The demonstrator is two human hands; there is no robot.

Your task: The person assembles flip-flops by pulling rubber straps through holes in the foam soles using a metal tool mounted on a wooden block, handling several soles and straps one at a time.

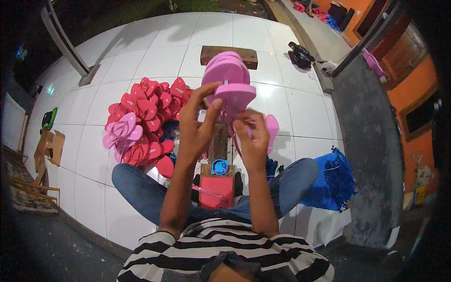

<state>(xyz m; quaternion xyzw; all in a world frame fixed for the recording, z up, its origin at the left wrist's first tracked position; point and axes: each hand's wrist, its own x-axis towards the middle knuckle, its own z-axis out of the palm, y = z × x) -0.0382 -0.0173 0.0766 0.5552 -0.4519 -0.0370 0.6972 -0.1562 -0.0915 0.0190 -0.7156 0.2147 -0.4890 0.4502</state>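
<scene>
A pink flip-flop sole is held up in front of me, over a wooden beam on the floor. My left hand grips it from the left, with thumb and index finger bent around its edge. Closed at its lower right side is my right hand, fingers pinched on the sole; a thin dark reddish strand hangs by that palm. Just beyond the held sole, a stack of pink soles overlaps it in view. What the fingertips do behind the sole is hidden.
Red flip-flops lie heaped at left, with pink flip-flops on top. Between my legs are a red pad, a pinkish rod-like tool and a blue round container. Blue straps lie right; another pink sole is nearer.
</scene>
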